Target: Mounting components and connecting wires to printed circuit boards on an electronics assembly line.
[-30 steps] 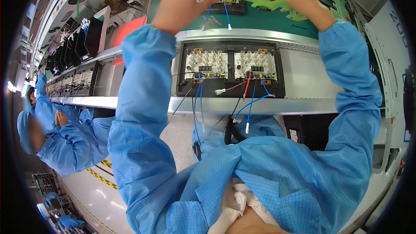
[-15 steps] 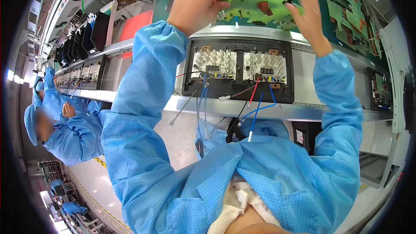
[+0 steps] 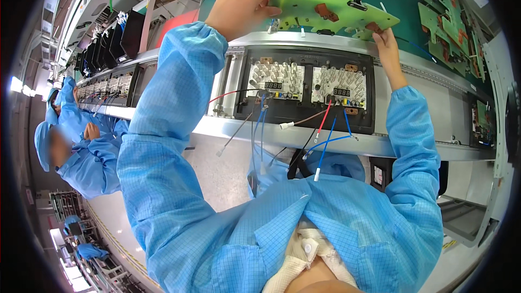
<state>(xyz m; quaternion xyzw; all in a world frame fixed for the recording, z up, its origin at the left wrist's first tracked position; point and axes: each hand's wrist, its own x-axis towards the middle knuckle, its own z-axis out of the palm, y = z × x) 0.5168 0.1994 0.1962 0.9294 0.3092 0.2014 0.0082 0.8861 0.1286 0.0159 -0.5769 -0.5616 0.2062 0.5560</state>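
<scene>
Right hand [image 3: 388, 52] lowered to edge of green plate [image 3: 304, 6]

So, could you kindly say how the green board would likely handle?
The green board is likely stiff, spanning left hand to right hand without visible sag. Being thin, it's probably light for its size; its protruding black part might snag.

Arms [image 3: 168, 92] stretched forward, spread apart; left hand [image 3: 239, 12] gripping, right hand [image 3: 387, 46] pinching.
</scene>
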